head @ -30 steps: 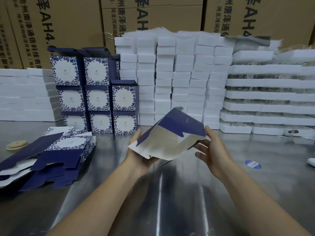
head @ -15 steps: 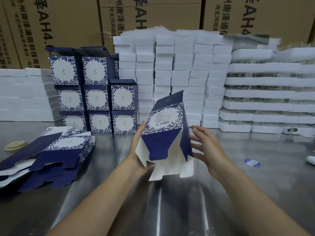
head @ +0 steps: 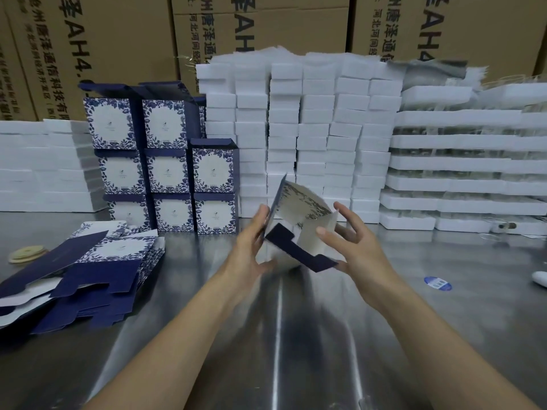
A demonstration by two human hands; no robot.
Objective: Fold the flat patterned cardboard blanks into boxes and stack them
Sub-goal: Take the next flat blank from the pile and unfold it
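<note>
A half-opened blue and white patterned blank (head: 299, 220) hangs above the steel table between both hands, its white inside and a navy bottom flap turned towards me. My left hand (head: 251, 247) holds its left side, thumb below and fingers along the panel. My right hand (head: 352, 244) holds its right side, thumb on the white flap, fingers spread behind. A pile of flat blanks (head: 88, 270) lies at the left. Folded patterned boxes (head: 168, 170) stand stacked at the back left, up to three high.
Stacks of white foam blocks (head: 302, 137) and foam trays (head: 461, 173) line the back of the steel table (head: 281, 335), with large brown cartons (head: 266, 28) behind. A tan disc (head: 26, 254) lies far left; a blue sticker (head: 438, 283) lies at the right.
The blank went from nearly flat to opened out, then turned so that its bottom flaps face me. Both hands shifted round it and stayed over the middle of the table.
</note>
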